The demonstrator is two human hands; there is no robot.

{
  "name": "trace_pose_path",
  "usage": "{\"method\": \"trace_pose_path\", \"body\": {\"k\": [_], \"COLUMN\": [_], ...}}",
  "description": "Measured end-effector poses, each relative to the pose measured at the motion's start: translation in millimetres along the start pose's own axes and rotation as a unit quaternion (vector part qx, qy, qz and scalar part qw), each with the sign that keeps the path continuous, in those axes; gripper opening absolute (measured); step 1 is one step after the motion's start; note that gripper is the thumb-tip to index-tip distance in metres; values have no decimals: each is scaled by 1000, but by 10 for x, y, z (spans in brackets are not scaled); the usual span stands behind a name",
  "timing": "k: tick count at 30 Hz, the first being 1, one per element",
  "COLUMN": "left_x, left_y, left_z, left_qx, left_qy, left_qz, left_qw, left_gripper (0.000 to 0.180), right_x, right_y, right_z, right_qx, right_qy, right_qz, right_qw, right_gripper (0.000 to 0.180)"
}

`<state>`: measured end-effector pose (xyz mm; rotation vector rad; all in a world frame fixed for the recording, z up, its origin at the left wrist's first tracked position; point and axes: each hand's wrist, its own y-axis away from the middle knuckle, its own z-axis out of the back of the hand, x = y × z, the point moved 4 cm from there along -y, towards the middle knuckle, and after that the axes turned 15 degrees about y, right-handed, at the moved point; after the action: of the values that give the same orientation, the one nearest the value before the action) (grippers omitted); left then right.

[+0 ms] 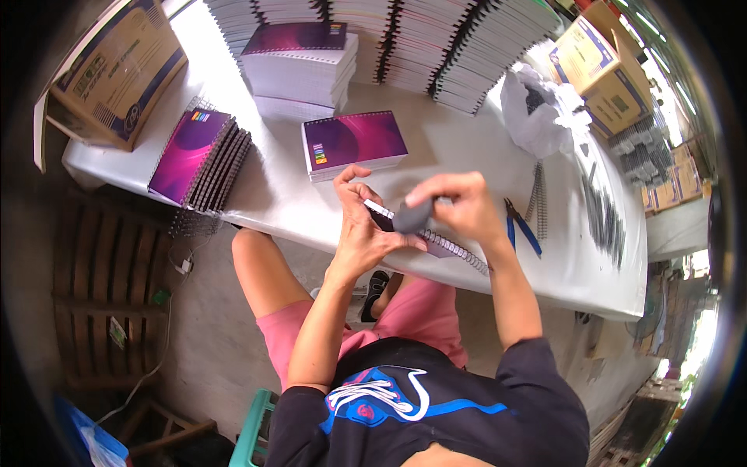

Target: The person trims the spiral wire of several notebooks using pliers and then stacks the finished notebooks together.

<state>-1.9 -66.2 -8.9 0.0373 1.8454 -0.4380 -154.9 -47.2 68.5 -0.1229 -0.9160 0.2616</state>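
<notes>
My left hand [358, 237] grips a thin notebook [440, 247] on edge above the table's near edge, thumb along its side. A wire coil [470, 258] runs along the notebook's upper edge and sticks out past its right end. My right hand [467, 206] is closed on a dark grey rounded object [412, 217], held against or just over the coiled edge; its exact kind is unclear. Just beyond my hands lies a small stack of purple-covered notebooks [354, 140], with punched holes along one edge and no coil showing.
Blue-handled pliers [523, 227] and loose wire coils [538, 194] lie to the right, near scattered dark strips [603, 214]. Coil-bound notebooks [194, 159] are stacked at left beside a cardboard box [117, 74]. Tall paper stacks [420, 47] and a plastic bag [533, 117] stand farther back.
</notes>
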Motion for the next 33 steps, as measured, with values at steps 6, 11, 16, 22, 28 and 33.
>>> {"method": "trace_pose_path", "body": {"k": [6, 11, 16, 22, 28, 33], "left_x": [-27, -18, -83, -167, -310, -425], "left_y": [7, 25, 6, 89, 259, 252], "left_z": [11, -12, 96, 67, -47, -116], "left_qx": [25, 19, 25, -95, -142, -133], "left_qy": [-27, -15, 154, 178, 47, -33], "left_qz": [-51, -63, -16, -37, -92, -184], "left_qw": [998, 998, 988, 979, 984, 973], "left_gripper": [109, 93, 31, 17, 28, 32], "right_x": [-4, -239, -432, -681, -615, 223], "right_y": [-89, -10, 839, 1472, 1629, 1179], "right_z": [-91, 64, 478, 244, 308, 172], "right_qx": [20, -89, -146, -113, -152, -245], "right_qy": [-30, 240, 534, 517, 536, 355], "right_qz": [-27, -27, -308, -339, -258, -119], "right_qw": [999, 966, 774, 778, 790, 894], "right_gripper": [24, 30, 60, 53, 44, 35]}}
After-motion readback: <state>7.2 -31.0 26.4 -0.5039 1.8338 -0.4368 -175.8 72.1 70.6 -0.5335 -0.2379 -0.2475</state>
